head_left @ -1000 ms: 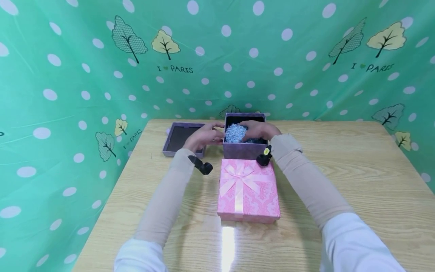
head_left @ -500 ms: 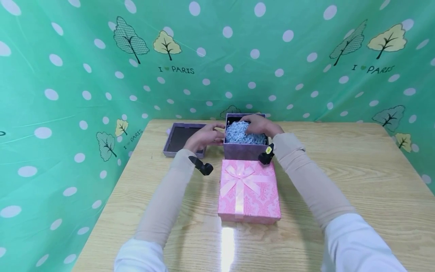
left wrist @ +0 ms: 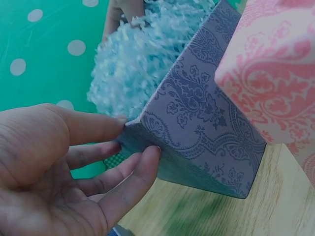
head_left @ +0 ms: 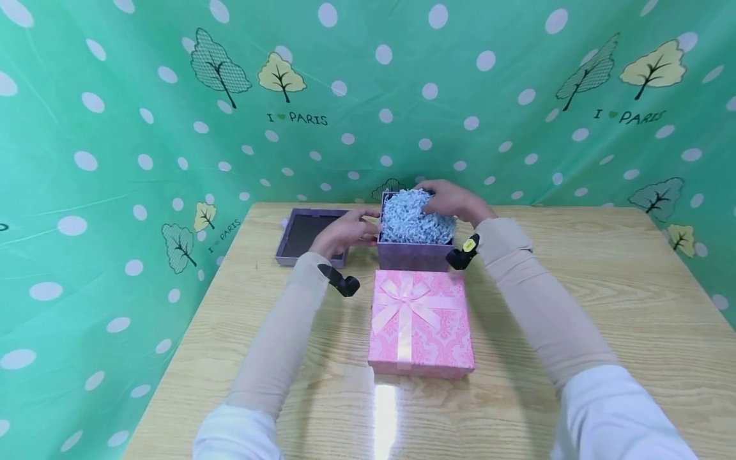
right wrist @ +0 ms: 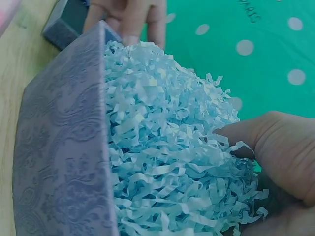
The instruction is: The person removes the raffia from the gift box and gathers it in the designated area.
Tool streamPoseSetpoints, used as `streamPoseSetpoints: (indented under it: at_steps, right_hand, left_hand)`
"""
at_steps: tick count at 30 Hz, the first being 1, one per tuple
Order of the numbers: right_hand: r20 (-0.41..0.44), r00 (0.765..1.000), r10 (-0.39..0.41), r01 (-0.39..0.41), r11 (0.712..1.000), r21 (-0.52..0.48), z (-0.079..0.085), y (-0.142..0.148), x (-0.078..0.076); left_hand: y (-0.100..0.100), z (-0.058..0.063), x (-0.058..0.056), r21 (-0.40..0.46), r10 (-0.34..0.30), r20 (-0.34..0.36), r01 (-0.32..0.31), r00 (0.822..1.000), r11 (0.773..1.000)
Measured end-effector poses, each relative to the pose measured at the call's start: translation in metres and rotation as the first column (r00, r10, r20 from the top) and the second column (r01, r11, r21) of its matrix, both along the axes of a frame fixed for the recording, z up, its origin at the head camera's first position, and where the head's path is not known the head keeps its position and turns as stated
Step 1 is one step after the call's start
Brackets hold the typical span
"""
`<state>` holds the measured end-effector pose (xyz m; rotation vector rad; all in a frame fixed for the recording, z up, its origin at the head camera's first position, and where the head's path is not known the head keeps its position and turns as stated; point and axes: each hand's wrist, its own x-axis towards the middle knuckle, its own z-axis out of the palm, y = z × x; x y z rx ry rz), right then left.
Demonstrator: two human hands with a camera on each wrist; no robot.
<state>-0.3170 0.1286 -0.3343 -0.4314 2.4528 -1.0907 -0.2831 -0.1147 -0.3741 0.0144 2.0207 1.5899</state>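
at the far middle of the wooden table (head_left: 581,294), an open purple box (head_left: 411,257) stands upright, heaped above its rim with blue shredded paper (head_left: 409,220). the left hand (head_left: 347,232) is loosely spread at the box's left side, thumb at the near corner of the rim, other fingers at the outer wall; no firm grip is evident. the right hand (head_left: 450,199) has thumb and fingers sunk into the heap's right part, apparently holding a clump; how tightly cannot be told.

risks, as judged: strands could scatter over the rim if the clump is only partly gripped or moved fast. the box could slide or tip if tangled strands drag on it, the left hand's touch looking light. anything beneath the paper is hidden and could be snagged.

materials: the paper is thin, crinkled, springy-looking ribbon. the box appears stiff card, straight-walled, with a paisley and floral relief. the shallow purple lid (head_left: 305,233) lies hollow side up to the left, dark inside. the pink gift box (head_left: 428,342), just in front, is square-edged, damask-patterned, with a satin-like bow (head_left: 406,299).
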Motion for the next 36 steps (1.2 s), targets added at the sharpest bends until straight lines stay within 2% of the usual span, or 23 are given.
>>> streamPoseSetpoints:
  at_steps: [11,18,26,36]
  right_hand:
    - [0.006,1.0,-0.02,0.021,0.996,-0.084,0.017,0.018,0.008]
    - [0.026,0.999,-0.042,0.046,0.983,-0.179,0.025,0.025,0.009]
    - [-0.007,0.996,-0.086,0.083,0.975,-0.207,0.038,0.034,0.014]
    - [-0.015,0.995,-0.095,0.089,0.967,-0.238,0.055,0.054,0.02]
  left_hand:
    - [0.0,0.0,0.0,0.053,0.014,0.031,-0.016,0.999,0.998]
    - [0.001,0.001,0.0,0.06,0.025,0.035,-0.027,0.999,0.998]
    - [0.001,-0.001,-0.001,0.045,0.011,0.022,-0.012,1.0,0.999]
    - [0.0,0.001,0.0,0.04,-0.003,0.025,0.002,1.0,0.999]
